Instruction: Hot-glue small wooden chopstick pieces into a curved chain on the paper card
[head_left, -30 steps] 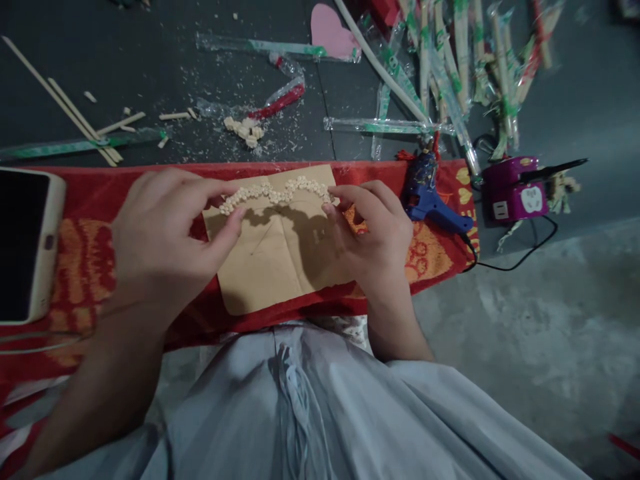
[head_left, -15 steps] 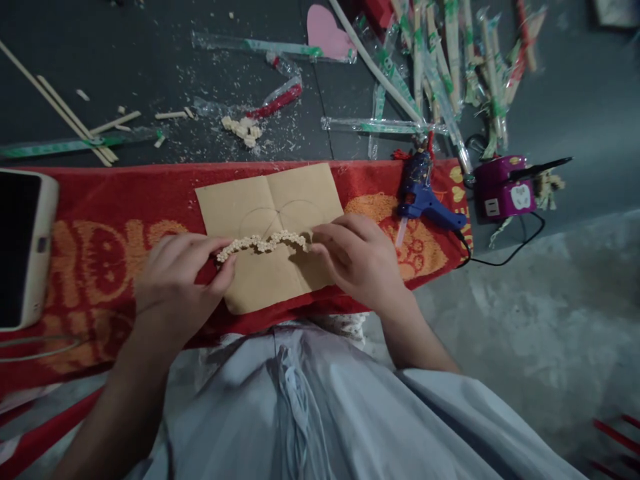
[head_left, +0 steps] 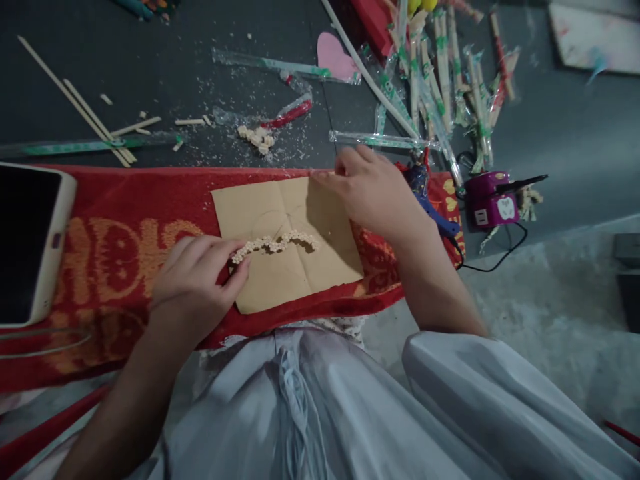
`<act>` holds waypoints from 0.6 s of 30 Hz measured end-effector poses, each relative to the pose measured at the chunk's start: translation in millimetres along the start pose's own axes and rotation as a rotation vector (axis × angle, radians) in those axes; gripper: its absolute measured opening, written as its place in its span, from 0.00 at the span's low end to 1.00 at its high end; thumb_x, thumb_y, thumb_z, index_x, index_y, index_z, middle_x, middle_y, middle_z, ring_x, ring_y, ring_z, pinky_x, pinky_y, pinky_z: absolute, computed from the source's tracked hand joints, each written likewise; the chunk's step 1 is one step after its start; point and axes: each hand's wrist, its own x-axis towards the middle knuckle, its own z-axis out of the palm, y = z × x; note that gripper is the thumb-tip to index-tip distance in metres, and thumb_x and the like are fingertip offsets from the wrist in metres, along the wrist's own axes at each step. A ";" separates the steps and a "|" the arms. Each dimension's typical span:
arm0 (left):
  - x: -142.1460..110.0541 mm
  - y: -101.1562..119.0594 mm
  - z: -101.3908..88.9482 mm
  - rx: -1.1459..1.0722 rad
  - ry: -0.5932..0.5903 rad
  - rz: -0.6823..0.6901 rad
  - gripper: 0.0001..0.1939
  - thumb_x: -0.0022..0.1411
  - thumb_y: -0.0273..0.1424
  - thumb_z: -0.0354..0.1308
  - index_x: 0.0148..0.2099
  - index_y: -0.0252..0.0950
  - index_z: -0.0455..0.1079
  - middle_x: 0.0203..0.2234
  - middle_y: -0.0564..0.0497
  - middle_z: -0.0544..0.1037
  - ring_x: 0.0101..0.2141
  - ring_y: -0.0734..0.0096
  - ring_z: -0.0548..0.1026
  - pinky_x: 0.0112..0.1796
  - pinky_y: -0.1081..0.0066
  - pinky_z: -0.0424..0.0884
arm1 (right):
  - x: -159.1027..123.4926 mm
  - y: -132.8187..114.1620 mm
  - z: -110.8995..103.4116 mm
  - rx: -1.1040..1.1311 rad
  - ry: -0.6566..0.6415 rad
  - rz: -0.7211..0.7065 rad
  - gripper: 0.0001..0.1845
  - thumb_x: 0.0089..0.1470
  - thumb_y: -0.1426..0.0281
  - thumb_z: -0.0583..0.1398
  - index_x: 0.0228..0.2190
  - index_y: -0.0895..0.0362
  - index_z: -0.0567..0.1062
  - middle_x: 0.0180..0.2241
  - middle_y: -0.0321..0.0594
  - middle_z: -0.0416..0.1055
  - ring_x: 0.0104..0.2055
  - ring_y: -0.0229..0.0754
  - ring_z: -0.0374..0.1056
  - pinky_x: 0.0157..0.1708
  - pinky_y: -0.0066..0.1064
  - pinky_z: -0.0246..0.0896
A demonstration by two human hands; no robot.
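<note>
My left hand (head_left: 197, 283) pinches the left end of a wavy strip of small pale wooden pieces (head_left: 275, 244) between thumb and fingers. The strip lies over a creased sheet of brown paper (head_left: 325, 267) with faint curved pencil lines, and its right end is free. Above the paper's upper right part, my right hand (head_left: 375, 190) hovers with loosely bent fingers and nothing visible in them. It casts a shadow on the sheet. Beyond the paper, a small heap of cut wooden pieces (head_left: 257, 138) sits on the dark table.
A blue glue gun (head_left: 435, 213) is partly behind my right forearm, near a purple power socket block (head_left: 493, 200) with a cord. Wrapped chopsticks (head_left: 443, 73) lie at upper right. A phone (head_left: 53, 247) rests on the red towel (head_left: 115, 200), with loose sticks (head_left: 83, 117) behind.
My right hand has let go of the strip's right end and moved up and away over the paper. My left hand keeps its pinch. The whole view has shifted slightly.
</note>
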 end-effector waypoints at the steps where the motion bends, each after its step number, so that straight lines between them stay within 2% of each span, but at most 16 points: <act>1: 0.4 0.7 -0.5 -0.009 -0.011 -0.019 0.09 0.74 0.33 0.58 0.47 0.37 0.79 0.34 0.48 0.84 0.37 0.60 0.80 0.42 0.63 0.75 | -0.9 3.4 -1.2 0.005 0.027 0.009 0.16 0.74 0.68 0.55 0.55 0.52 0.79 0.44 0.42 0.71 0.49 0.48 0.69 0.50 0.41 0.65; 4: 1.3 2.5 -0.9 -0.037 -0.049 -0.066 0.11 0.74 0.35 0.56 0.47 0.39 0.79 0.35 0.48 0.84 0.39 0.60 0.81 0.43 0.62 0.76 | -4.0 -3.5 -4.3 0.002 0.023 -0.053 0.16 0.72 0.67 0.57 0.56 0.50 0.78 0.43 0.43 0.71 0.48 0.48 0.69 0.48 0.41 0.67; 8: 1.2 3.3 0.1 -0.029 -0.048 -0.090 0.11 0.74 0.36 0.55 0.47 0.41 0.79 0.36 0.49 0.84 0.39 0.60 0.82 0.43 0.63 0.76 | -6.9 -24.9 -1.6 -0.015 -0.092 -0.226 0.16 0.67 0.68 0.61 0.55 0.49 0.79 0.41 0.43 0.72 0.45 0.48 0.67 0.44 0.39 0.67; 14: 6.3 6.1 -0.1 -0.057 -0.103 -0.221 0.13 0.73 0.38 0.55 0.50 0.42 0.80 0.39 0.49 0.84 0.40 0.61 0.82 0.40 0.65 0.74 | -14.1 -12.4 -3.4 0.038 0.031 -0.008 0.18 0.68 0.75 0.53 0.46 0.55 0.81 0.41 0.47 0.73 0.45 0.50 0.67 0.45 0.43 0.66; 18: 17.0 10.4 1.0 -0.074 -0.141 -0.277 0.14 0.71 0.39 0.56 0.50 0.42 0.81 0.38 0.50 0.83 0.36 0.64 0.81 0.37 0.66 0.73 | -23.1 -14.7 -9.9 0.226 0.048 -0.021 0.14 0.69 0.65 0.57 0.43 0.56 0.83 0.39 0.46 0.75 0.44 0.50 0.70 0.46 0.42 0.67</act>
